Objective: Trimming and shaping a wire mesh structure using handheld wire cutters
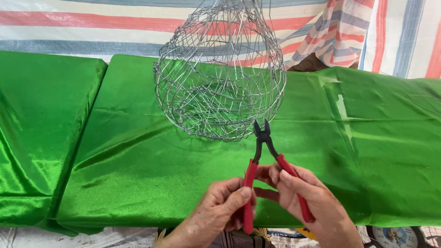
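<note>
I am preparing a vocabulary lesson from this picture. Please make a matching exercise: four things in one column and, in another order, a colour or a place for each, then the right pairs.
Things:
1. basket
2. pliers
3. cloth
4. tarp

Descriptions:
A. shiny green, spread over the table
B. striped, hanging at the back
C. red handles, one in the left hand, one in the right hand
D. grey wire mesh, hanging above the table

Pairs: 1-D, 2-C, 3-A, 4-B
</note>
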